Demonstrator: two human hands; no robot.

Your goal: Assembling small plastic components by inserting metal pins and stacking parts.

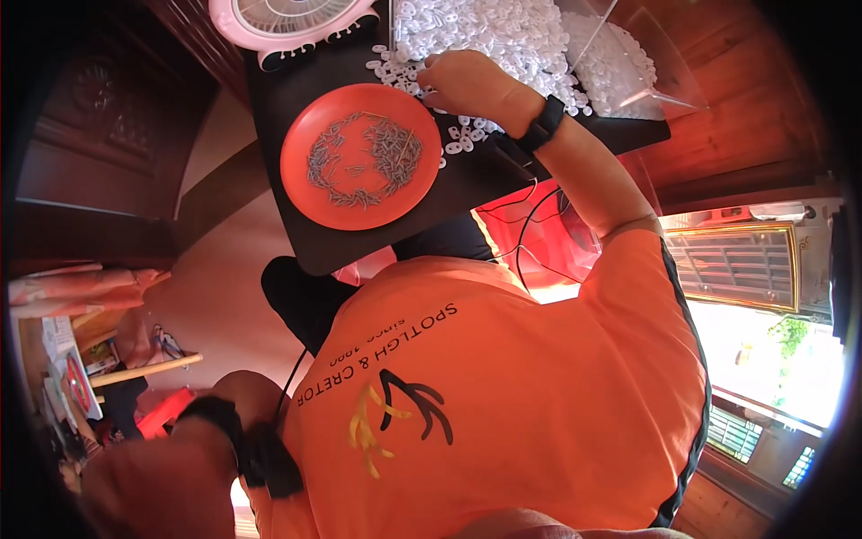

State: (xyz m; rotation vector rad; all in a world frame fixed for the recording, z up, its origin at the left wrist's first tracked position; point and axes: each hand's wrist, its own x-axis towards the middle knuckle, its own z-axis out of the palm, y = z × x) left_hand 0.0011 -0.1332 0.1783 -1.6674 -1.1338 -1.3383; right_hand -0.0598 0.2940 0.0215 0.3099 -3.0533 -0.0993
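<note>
My right hand (pixel 460 79), a black band on its wrist, reaches over the far side of the black table. Its fingers are bent and drawn together at the edge of a heap of small white oval plastic pieces (pixel 485 31) with two holes. Whatever sits between the fingertips is hidden. Left of that hand lies a round orange-red plate (pixel 305 193) holding a loose ring of many thin grey metal pins (pixel 395 157). My left hand (pixel 148 481) is raised at the lower left, away from the table, and smeared by motion, so its fingers cannot be made out.
A pink fan (pixel 296 22) stands at the table's far left. To the right of the heap, a clear plastic container (pixel 620 67) holds more white pieces. Loose pieces (pixel 465 135) lie near the plate, and a dark cable (pixel 525 225) hangs below the black table (pixel 314 251).
</note>
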